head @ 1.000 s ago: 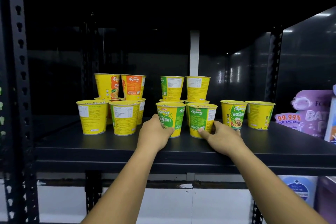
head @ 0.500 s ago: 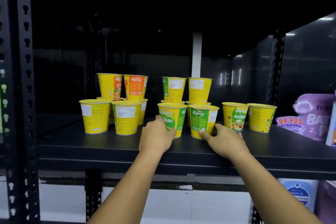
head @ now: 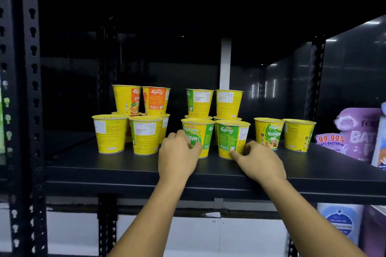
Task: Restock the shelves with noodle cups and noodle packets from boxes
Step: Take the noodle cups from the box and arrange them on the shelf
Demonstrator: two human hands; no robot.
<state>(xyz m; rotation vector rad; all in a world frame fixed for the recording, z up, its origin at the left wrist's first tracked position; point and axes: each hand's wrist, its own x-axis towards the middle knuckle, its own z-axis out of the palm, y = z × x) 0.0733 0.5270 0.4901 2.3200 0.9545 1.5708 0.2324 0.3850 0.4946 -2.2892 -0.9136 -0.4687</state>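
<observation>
Several yellow noodle cups stand on a dark shelf board (head: 83,162). At the front middle are two green-and-yellow cups side by side. My left hand (head: 177,156) grips the left one (head: 200,135) low on its left side, fingers curled round it. My right hand (head: 259,160) holds the right one (head: 231,137) at its base, thumb on the front and fingers round its right side. Behind them, two more cups (head: 199,102) (head: 228,102) are stacked on others. An orange-labelled stacked group (head: 156,100) is to the left.
Two yellow cups (head: 109,133) (head: 146,135) stand front left and two vegetarian cups (head: 269,131) (head: 298,135) to the right. Purple anti-bacterial packs (head: 355,131) fill the shelf's right end. A perforated upright (head: 31,89) bounds the left side. A blue pack (head: 338,221) sits on the shelf below.
Both hands stay on the same two front cups. The cups have barely shifted, and my view has moved slightly.
</observation>
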